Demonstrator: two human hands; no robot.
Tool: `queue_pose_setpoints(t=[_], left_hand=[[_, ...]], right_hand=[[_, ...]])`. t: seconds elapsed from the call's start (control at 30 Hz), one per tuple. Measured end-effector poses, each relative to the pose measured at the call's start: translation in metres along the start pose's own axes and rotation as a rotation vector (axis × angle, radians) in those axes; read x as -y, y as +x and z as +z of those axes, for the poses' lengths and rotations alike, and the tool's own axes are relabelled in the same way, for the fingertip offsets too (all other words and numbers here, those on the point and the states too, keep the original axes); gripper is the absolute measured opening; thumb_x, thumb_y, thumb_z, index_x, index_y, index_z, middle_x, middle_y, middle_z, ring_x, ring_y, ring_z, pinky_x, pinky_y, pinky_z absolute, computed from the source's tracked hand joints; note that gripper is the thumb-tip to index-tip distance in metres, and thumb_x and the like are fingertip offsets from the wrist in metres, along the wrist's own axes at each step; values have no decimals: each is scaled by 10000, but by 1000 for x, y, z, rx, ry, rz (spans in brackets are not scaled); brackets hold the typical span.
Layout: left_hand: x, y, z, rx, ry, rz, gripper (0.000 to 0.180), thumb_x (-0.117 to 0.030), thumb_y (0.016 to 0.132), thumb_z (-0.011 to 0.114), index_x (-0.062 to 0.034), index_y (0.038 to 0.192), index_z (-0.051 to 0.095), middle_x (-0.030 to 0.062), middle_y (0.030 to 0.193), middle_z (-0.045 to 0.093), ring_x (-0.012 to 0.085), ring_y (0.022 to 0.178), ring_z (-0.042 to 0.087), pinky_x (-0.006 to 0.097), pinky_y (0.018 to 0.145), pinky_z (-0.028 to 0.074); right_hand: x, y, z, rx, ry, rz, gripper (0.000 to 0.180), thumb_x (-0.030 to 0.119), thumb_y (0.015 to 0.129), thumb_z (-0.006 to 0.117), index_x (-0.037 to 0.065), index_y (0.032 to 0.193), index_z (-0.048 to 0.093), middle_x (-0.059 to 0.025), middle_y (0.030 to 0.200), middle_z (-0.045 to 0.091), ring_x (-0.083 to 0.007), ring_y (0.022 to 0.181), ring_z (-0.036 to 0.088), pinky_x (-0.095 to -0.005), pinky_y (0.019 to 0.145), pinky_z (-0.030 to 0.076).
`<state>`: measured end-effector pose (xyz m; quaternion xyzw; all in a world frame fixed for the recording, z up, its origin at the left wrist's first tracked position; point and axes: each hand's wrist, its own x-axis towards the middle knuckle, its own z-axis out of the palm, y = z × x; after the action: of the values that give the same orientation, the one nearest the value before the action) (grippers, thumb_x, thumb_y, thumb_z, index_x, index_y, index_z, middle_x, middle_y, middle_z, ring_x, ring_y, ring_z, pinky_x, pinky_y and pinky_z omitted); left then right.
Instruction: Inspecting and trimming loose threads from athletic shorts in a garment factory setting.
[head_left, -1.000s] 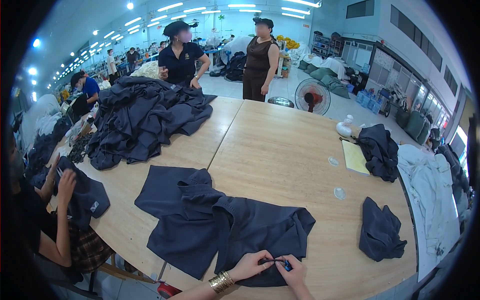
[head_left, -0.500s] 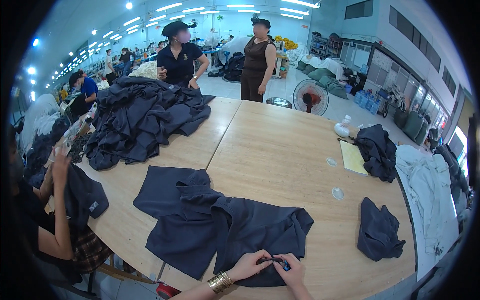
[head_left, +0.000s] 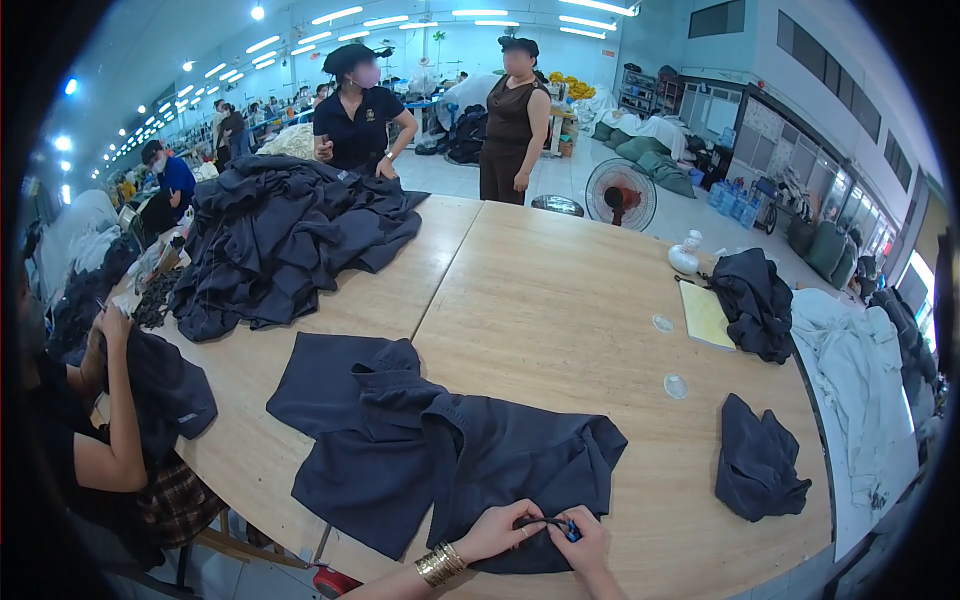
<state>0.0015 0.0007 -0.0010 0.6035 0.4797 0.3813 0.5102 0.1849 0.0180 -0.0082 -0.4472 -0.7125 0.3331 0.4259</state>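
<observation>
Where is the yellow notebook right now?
In the head view, the yellow notebook lies on the table's right side, beside a crumpled dark garment and below a white jug.

Garment: dark navy, plain. Bench: pale wood grain. Bracelet: gold. Small tool: blue.

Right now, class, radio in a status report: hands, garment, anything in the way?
Left hand pinching dark garment hem. Right hand holding small blue tool at the same spot. Nothing in the way nearby.

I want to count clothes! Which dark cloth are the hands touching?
The spread-out dark garment at the table's near edge; both hands pinch its hem. The big pile and small bundles lie untouched.
</observation>
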Motion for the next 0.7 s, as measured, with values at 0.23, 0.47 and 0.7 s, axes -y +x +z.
queue_pose_setpoints(t=[0.23, 0.47, 0.7], left_hand=[[0, 0, 0, 11, 28, 3, 224, -233, 874, 629, -50, 982, 558, 9, 693, 618, 61, 495, 547, 213, 474, 429], [0, 1, -1, 25, 81, 13, 227, -251, 877, 617, -58, 976, 550, 23, 681, 620, 102, 503, 572, 238, 494, 433], [-1, 0, -2, 42, 82, 21, 231, -262, 882, 602, -62, 982, 542, 43, 698, 628, 138, 506, 592, 265, 496, 444]], right_hand=[[2, -1, 0, -6, 30, 12, 169, 66, 690, 711, 2, 773, 579, -51, 743, 562, -137, 660, 544, -240, 594, 419], [3, 0, -1, 16, 11, 31, 199, 36, 660, 724, -13, 786, 578, -84, 756, 578, -180, 688, 572, -261, 622, 441], [3, 0, 0, 20, 15, 29, 200, 41, 659, 722, -11, 784, 575, -85, 748, 572, -184, 678, 566, -264, 618, 440]])
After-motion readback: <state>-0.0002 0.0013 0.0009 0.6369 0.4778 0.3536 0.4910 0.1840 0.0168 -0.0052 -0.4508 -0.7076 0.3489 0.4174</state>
